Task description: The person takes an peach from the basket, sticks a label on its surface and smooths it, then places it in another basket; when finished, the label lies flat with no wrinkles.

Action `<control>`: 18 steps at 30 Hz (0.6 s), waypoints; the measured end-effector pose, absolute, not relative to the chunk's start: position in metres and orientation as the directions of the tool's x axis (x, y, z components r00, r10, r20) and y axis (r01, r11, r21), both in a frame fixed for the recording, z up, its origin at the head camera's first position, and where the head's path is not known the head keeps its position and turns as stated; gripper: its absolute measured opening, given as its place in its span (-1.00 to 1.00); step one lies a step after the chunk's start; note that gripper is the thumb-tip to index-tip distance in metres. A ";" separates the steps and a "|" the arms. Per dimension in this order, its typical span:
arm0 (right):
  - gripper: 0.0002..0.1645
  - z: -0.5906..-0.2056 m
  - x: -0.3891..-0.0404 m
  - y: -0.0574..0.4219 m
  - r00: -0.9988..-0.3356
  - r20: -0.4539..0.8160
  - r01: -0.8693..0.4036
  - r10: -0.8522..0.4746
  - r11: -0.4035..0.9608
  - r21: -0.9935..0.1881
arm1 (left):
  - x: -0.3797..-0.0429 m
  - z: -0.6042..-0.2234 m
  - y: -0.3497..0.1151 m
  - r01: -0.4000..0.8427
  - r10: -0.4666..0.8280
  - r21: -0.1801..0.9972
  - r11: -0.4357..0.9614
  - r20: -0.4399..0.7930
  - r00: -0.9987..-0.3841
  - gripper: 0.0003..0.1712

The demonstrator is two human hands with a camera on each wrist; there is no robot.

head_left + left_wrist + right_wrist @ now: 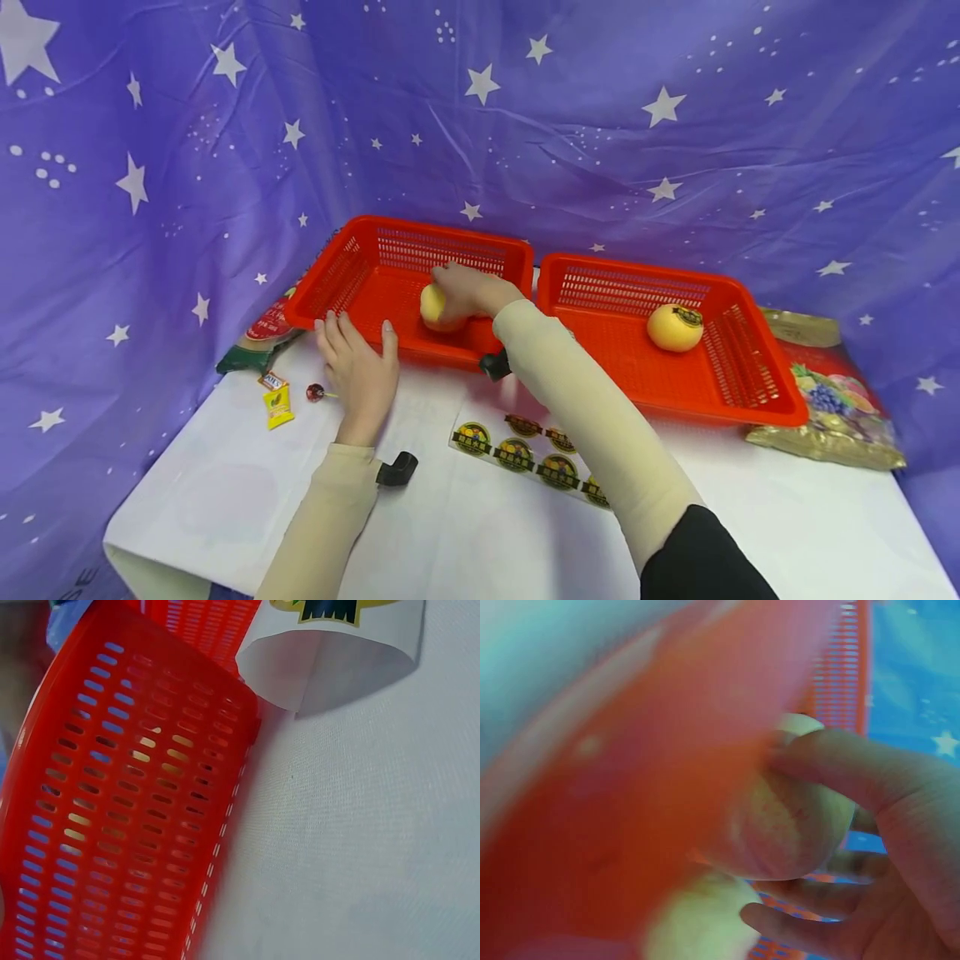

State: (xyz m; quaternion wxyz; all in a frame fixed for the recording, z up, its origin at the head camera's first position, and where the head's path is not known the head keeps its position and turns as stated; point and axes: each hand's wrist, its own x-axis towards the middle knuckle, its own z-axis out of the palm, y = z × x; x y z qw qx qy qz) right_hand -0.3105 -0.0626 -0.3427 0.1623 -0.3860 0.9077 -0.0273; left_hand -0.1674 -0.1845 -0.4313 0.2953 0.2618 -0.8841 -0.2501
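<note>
Inside the left red basket (408, 343), my right hand (468, 292) grips a round yellow fruit (431, 305), thumb on one side and fingers on the other. In the right wrist view the held fruit (795, 825) sits against the thumb, and a second yellow fruit (705, 919) lies beside it, near a fingertip. The blurred basket wall covers part of both. My left hand (362, 375) is at the basket's near rim, fingers extended and holding nothing. A sheet of round fruit labels (517, 454) lies on the table, partly hidden by my right forearm.
The right red basket (622, 333) holds a yellow fruit (670, 328) with a label on it. A gold and red bag (836, 392) lies at the far right. Left are a green and red bag (258, 342), a yellow wrapped candy (278, 407) and a lollipop (315, 392).
</note>
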 end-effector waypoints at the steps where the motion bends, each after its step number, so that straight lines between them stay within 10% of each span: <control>1: -0.28 -0.339 -0.309 -0.059 -0.648 -0.253 -0.689 -0.719 0.694 -0.208 | -0.167 -0.431 -0.184 -0.315 -0.611 0.599 0.736 0.389 -0.689 -0.15; 18: -0.29 -0.254 -0.205 0.086 -0.531 0.191 -0.638 -0.826 0.241 -0.732 | -0.169 -0.436 -0.181 -0.290 -0.596 0.603 0.744 0.401 -0.696 -0.20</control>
